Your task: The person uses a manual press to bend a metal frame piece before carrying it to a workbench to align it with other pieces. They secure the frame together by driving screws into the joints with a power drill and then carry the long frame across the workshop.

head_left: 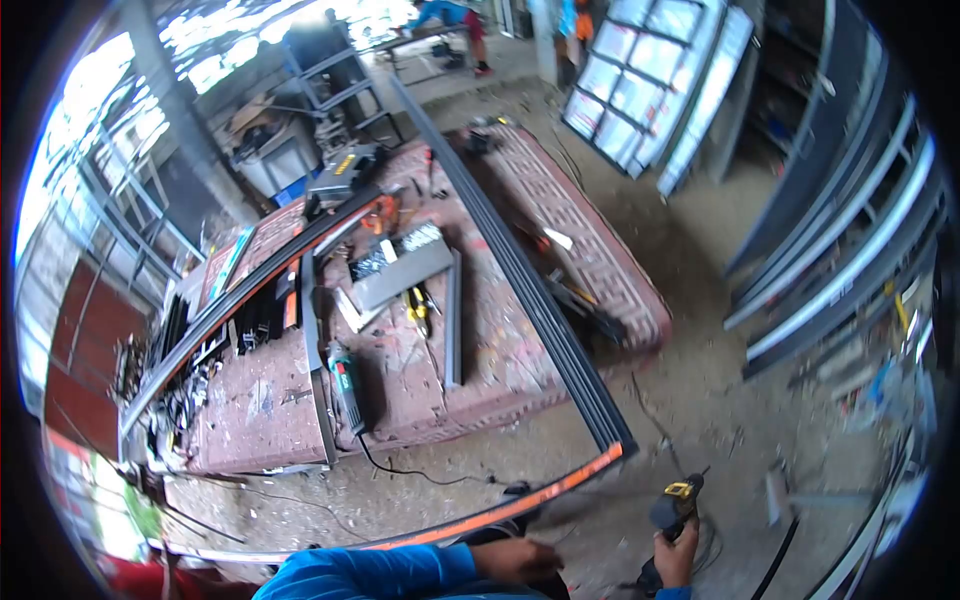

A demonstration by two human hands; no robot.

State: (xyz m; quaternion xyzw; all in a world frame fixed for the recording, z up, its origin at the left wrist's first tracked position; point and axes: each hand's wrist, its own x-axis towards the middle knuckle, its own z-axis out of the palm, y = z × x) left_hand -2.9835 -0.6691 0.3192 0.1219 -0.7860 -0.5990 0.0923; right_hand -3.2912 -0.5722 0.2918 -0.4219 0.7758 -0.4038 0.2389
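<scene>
My right hand [677, 553] grips a yellow and black cordless drill [673, 506] by its handle, with the chuck pointing up and right. My left hand [517, 561], below a blue sleeve, is curled just beneath the orange-faced bar [500, 502] of a large metal frame; its fingertips face away from me, and I cannot tell what they hold. A dark ribbed profile [535, 320] forms the frame's right side and crosses the table lengthwise. The frame's corner lies a little above and left of the drill.
The frame rests across a table covered with a worn red patterned cloth [480, 390]. On it are a teal angle grinder [345, 385] with its cord, yellow-handled pliers [417, 310] and a tool case [345, 170]. Metal profiles [850, 250] lean at right; another person [455, 18] is far back.
</scene>
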